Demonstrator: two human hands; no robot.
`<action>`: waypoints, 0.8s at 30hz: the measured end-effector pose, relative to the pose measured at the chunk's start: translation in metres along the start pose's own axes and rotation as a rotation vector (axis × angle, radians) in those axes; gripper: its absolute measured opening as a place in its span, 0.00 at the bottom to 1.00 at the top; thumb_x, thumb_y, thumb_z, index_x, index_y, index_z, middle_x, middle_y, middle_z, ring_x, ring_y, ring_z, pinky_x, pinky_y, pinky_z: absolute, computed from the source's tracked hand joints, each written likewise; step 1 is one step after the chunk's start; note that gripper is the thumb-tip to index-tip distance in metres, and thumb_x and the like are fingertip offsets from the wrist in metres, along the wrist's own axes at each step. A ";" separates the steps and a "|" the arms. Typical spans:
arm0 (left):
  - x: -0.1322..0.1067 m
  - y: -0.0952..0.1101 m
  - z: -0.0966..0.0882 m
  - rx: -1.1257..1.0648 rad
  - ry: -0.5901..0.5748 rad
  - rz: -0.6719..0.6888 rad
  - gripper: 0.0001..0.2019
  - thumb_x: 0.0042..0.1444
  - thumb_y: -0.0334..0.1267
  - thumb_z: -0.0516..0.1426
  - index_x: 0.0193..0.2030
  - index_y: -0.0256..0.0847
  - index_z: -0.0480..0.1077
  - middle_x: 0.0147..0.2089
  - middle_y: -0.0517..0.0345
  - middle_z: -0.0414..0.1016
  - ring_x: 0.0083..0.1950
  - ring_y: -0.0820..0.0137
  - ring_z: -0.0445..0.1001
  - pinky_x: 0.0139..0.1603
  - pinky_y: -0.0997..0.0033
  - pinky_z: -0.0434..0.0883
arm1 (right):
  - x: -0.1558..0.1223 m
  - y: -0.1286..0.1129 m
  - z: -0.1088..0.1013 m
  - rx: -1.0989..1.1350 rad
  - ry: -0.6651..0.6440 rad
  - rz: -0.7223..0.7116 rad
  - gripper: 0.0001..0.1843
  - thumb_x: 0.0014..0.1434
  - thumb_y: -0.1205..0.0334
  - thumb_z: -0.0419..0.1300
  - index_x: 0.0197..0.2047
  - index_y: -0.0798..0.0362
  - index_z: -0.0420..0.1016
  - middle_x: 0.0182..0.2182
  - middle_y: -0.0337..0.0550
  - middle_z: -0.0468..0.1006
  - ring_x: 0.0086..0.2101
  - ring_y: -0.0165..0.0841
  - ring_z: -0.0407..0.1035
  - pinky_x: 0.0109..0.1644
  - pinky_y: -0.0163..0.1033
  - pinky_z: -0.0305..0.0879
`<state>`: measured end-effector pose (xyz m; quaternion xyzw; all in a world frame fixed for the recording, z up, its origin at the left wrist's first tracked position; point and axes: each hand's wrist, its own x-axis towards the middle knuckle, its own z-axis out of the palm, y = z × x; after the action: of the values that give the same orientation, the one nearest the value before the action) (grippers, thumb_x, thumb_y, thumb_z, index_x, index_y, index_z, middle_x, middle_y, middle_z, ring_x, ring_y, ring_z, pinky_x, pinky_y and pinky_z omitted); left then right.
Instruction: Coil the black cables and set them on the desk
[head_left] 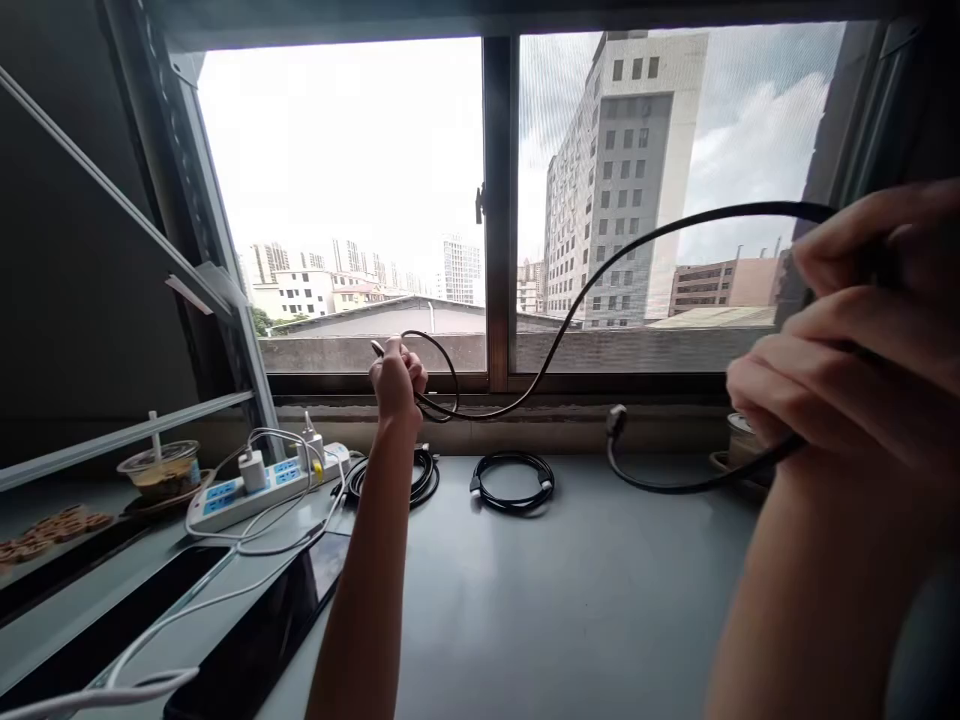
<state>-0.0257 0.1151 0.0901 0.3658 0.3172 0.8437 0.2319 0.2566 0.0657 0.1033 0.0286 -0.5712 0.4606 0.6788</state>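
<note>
A long black cable [600,268] stretches in an arc in front of the window between my two hands. My left hand [397,378] is held out over the far side of the grey table [570,600], closed on one end of the cable with a small loop beside it. Close to the camera at the right, my right hand [847,330] is closed round the cable's other part. The free end with a plug [616,420] hangs down and curls over the table at the right.
Two coiled black cables [514,482] [420,476] lie near the window sill. A white and blue power strip [259,484] with chargers and white wires sits at the left, beside dark phones [262,630], a lidded drink cup [162,468] and a tray of biscuits [52,528].
</note>
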 end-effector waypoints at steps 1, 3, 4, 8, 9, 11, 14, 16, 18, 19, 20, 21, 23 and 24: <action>0.002 0.002 -0.003 0.015 -0.038 -0.031 0.19 0.57 0.34 0.47 0.16 0.41 0.49 0.12 0.69 0.46 0.11 0.82 0.46 0.11 0.80 0.43 | -0.001 -0.004 -0.002 -0.064 0.023 0.054 0.09 0.62 0.54 0.55 0.46 0.36 0.70 0.05 0.22 0.43 0.03 0.18 0.30 0.06 0.26 0.25; 0.003 0.008 -0.008 0.066 -0.070 -0.047 0.18 0.56 0.34 0.47 0.15 0.40 0.51 0.11 0.68 0.47 0.11 0.82 0.45 0.11 0.80 0.41 | 0.002 -0.007 -0.002 -0.139 0.033 0.136 0.15 0.67 0.52 0.45 0.46 0.39 0.71 0.08 0.26 0.51 0.04 0.18 0.36 0.07 0.29 0.27; 0.003 0.011 -0.009 0.092 -0.057 -0.031 0.19 0.56 0.34 0.47 0.15 0.40 0.51 0.11 0.68 0.46 0.10 0.82 0.45 0.10 0.80 0.39 | 0.005 -0.005 -0.001 -0.161 0.053 0.166 0.16 0.67 0.52 0.44 0.44 0.41 0.72 0.10 0.28 0.53 0.05 0.19 0.38 0.07 0.31 0.27; -0.001 0.018 -0.008 0.091 -0.044 0.027 0.23 0.58 0.37 0.47 0.12 0.41 0.48 0.09 0.68 0.42 0.10 0.81 0.41 0.10 0.78 0.37 | 0.020 0.011 -0.001 -0.279 0.259 0.172 0.07 0.61 0.57 0.55 0.36 0.46 0.74 0.13 0.30 0.54 0.08 0.19 0.41 0.10 0.32 0.27; -0.002 0.019 -0.006 0.080 -0.051 0.035 0.24 0.58 0.38 0.46 0.12 0.42 0.47 0.09 0.68 0.41 0.10 0.81 0.40 0.10 0.77 0.37 | 0.023 0.016 -0.004 -0.307 0.282 0.194 0.06 0.60 0.58 0.56 0.36 0.48 0.74 0.13 0.31 0.56 0.09 0.19 0.43 0.11 0.31 0.29; -0.005 0.020 -0.002 0.066 -0.044 0.069 0.26 0.60 0.41 0.46 0.11 0.42 0.46 0.09 0.68 0.41 0.09 0.81 0.40 0.09 0.76 0.37 | 0.027 0.024 -0.011 -0.354 0.266 0.256 0.10 0.61 0.58 0.54 0.37 0.51 0.75 0.15 0.33 0.60 0.09 0.19 0.45 0.11 0.30 0.32; -0.009 0.019 0.005 0.054 -0.062 0.090 0.28 0.62 0.44 0.44 0.10 0.41 0.44 0.09 0.67 0.39 0.09 0.81 0.40 0.09 0.76 0.37 | 0.029 0.035 -0.018 -0.429 0.163 0.332 0.13 0.62 0.57 0.52 0.41 0.53 0.75 0.23 0.41 0.72 0.11 0.19 0.50 0.11 0.29 0.33; -0.013 0.019 0.010 0.046 -0.111 0.065 0.29 0.63 0.45 0.43 0.10 0.41 0.44 0.09 0.67 0.38 0.09 0.81 0.39 0.10 0.76 0.36 | 0.029 0.042 -0.017 -0.471 0.074 0.388 0.14 0.61 0.55 0.52 0.44 0.52 0.74 0.31 0.45 0.75 0.13 0.21 0.55 0.10 0.29 0.34; -0.018 0.021 0.015 0.040 -0.155 0.034 0.30 0.63 0.45 0.43 0.10 0.41 0.43 0.09 0.67 0.37 0.09 0.81 0.38 0.10 0.75 0.36 | 0.029 0.049 -0.011 -0.499 -0.011 0.454 0.15 0.62 0.53 0.53 0.47 0.51 0.72 0.37 0.48 0.76 0.15 0.23 0.60 0.10 0.28 0.36; -0.021 0.022 0.017 0.038 -0.174 0.021 0.30 0.63 0.46 0.43 0.10 0.41 0.43 0.09 0.67 0.37 0.09 0.82 0.38 0.10 0.75 0.36 | 0.029 0.053 -0.007 -0.512 -0.058 0.484 0.17 0.61 0.51 0.53 0.48 0.51 0.72 0.39 0.49 0.75 0.16 0.23 0.61 0.11 0.27 0.37; -0.025 0.023 0.020 0.038 -0.192 0.011 0.30 0.63 0.46 0.43 0.10 0.41 0.43 0.09 0.67 0.37 0.09 0.82 0.38 0.10 0.75 0.36 | 0.029 0.056 -0.003 -0.524 -0.105 0.511 0.18 0.61 0.49 0.53 0.49 0.50 0.71 0.41 0.49 0.75 0.17 0.23 0.62 0.11 0.27 0.38; -0.028 0.024 0.022 0.042 -0.211 0.000 0.30 0.63 0.47 0.43 0.10 0.41 0.43 0.09 0.67 0.37 0.09 0.82 0.38 0.10 0.75 0.36 | 0.029 0.059 0.002 -0.535 -0.153 0.538 0.20 0.61 0.47 0.54 0.50 0.50 0.71 0.42 0.49 0.75 0.17 0.22 0.62 0.11 0.26 0.38; -0.036 0.026 0.028 0.055 -0.248 -0.026 0.30 0.63 0.48 0.42 0.10 0.40 0.42 0.10 0.67 0.37 0.10 0.82 0.37 0.10 0.75 0.36 | 0.028 0.063 0.011 -0.545 -0.235 0.591 0.24 0.59 0.42 0.54 0.51 0.50 0.69 0.43 0.49 0.74 0.18 0.22 0.60 0.11 0.25 0.39; -0.039 0.027 0.031 0.061 -0.264 -0.037 0.30 0.63 0.49 0.42 0.10 0.40 0.41 0.10 0.67 0.37 0.10 0.82 0.37 0.10 0.75 0.36 | 0.027 0.064 0.015 -0.547 -0.257 0.609 0.27 0.58 0.40 0.53 0.52 0.50 0.68 0.42 0.49 0.74 0.18 0.22 0.60 0.12 0.25 0.40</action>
<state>0.0181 0.0835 0.1067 0.4746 0.3162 0.7737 0.2758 0.2015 0.1100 0.0990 -0.2652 -0.7345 0.4643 0.4179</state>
